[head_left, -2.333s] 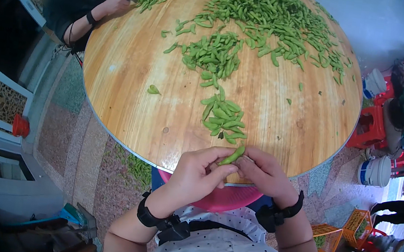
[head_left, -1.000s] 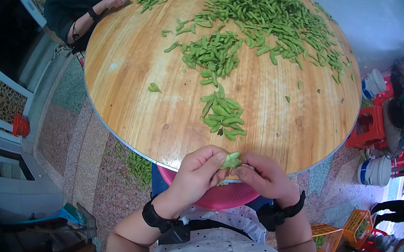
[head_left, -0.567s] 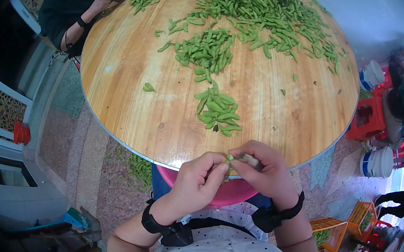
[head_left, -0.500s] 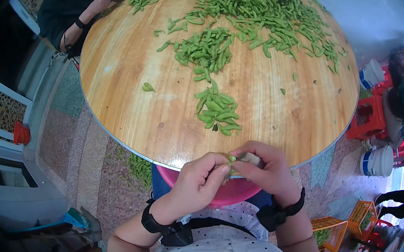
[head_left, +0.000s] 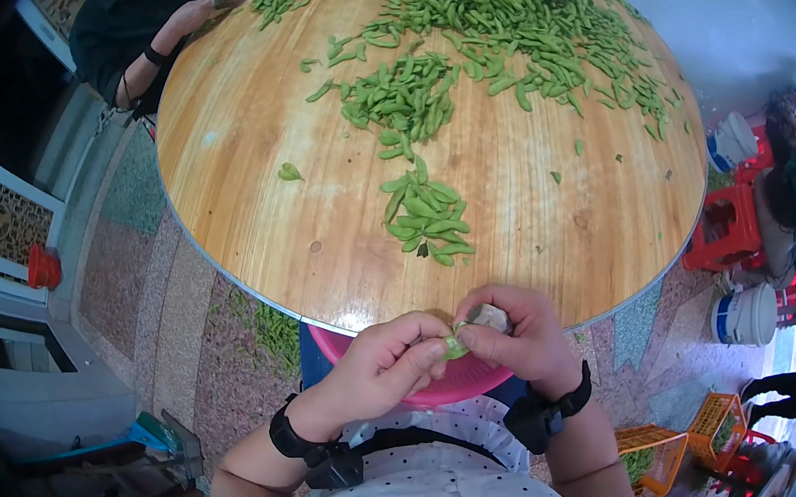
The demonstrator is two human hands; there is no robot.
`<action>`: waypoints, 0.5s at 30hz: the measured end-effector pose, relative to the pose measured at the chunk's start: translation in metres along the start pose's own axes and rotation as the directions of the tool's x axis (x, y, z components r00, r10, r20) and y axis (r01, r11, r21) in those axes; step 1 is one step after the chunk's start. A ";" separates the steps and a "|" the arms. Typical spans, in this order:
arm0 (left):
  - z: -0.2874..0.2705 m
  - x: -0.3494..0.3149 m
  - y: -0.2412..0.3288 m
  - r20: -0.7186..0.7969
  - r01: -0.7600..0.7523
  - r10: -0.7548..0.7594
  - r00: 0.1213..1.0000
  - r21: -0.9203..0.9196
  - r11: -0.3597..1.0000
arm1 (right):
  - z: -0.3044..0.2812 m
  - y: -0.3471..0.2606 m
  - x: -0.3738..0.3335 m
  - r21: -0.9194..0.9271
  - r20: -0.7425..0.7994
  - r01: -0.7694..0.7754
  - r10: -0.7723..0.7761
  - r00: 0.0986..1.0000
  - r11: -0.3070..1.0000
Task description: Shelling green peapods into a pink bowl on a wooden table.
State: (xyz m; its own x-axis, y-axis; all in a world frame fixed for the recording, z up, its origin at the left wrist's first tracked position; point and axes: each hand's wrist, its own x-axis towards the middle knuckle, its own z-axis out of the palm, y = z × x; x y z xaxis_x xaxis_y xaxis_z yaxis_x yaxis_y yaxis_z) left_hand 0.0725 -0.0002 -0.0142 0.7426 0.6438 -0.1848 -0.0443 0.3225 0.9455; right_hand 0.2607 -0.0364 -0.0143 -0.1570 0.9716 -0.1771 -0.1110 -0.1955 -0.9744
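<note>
Over a pink basin (head_left: 445, 391) at the near edge of the round wooden table (head_left: 252, 221), my two hands meet. Thumb and fingers of my left hand (head_left: 391, 365) pinch a green edamame pod (head_left: 454, 348). My right hand (head_left: 531, 339) grips the pod's other end, its fingers curled; a greyish cover (head_left: 489, 317) shows on one of its digits. What lies inside the basin is mostly hidden by my hands. Just beyond them on the table is a small group of edamame pods (head_left: 427, 214), with a larger pile (head_left: 402, 95) behind it.
A big heap of pods (head_left: 516, 15) covers the far side. At far left a person (head_left: 133, 17) handles something small. Pods lie on the floor (head_left: 273, 333) left of the basin. Right of the table are a red stool (head_left: 721, 229), a white bucket (head_left: 745, 316) and orange crates (head_left: 650, 458).
My hands have shifted slightly, and more of the green pod shows between them now. The greyish cover on my right hand has turned into clearer view.
</note>
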 end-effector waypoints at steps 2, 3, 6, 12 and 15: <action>0.000 -0.001 -0.001 0.004 0.003 -0.003 1.000 -0.029 1.000 | 0.007 0.003 -0.001 -0.020 -0.058 0.050 -0.051 0.997 0.999; 0.000 -0.002 -0.001 0.006 0.017 -0.017 1.000 -0.046 0.999 | 0.009 0.007 0.000 -0.031 -0.085 0.086 -0.088 0.992 0.996; -0.002 -0.004 -0.004 -0.020 0.013 -0.015 1.000 -0.103 0.995 | 0.012 0.006 0.000 -0.010 -0.132 0.028 -0.029 0.991 1.000; -0.013 -0.016 -0.003 -0.143 -0.001 -0.030 0.989 -0.209 0.978 | 0.008 -0.008 -0.004 0.076 -0.215 -0.105 0.119 0.969 0.992; -0.018 -0.019 -0.004 -0.209 -0.020 -0.031 0.977 -0.238 0.971 | 0.005 -0.002 -0.011 -0.139 -0.190 -0.019 -0.008 0.982 0.990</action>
State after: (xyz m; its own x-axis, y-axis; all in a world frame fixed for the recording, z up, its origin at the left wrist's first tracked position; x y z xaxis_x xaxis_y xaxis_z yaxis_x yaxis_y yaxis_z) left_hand 0.0463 -0.0016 -0.0193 0.5877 0.7642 -0.2658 -0.2174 0.4656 0.8579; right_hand 0.2574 -0.0477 -0.0099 0.0329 0.9808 -0.1921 0.0296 -0.1931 -0.9807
